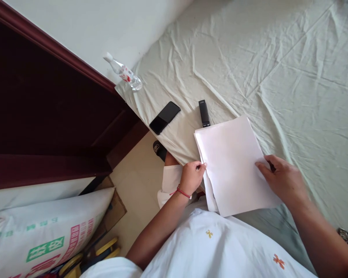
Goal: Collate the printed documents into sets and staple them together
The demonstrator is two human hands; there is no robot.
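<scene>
Your left hand (190, 178) pinches the papers (234, 166) at nine o'clock. Your right hand (287, 177) grips their three o'clock edge.

the left forearm (159, 227) slants from the near left toward the far right, its wrist (185, 191) roughly in line with it. the left hand (190, 177) shows its back, thumb and forefinger brought together in a pinch at its right side. the right forearm (321, 235) comes in from the near right and runs toward the far left. the right hand (285, 179) faces inward, thumb (263, 170) pressed leftward, forefinger (274, 159) bent on the far side, the other fingers mostly hidden.
</scene>
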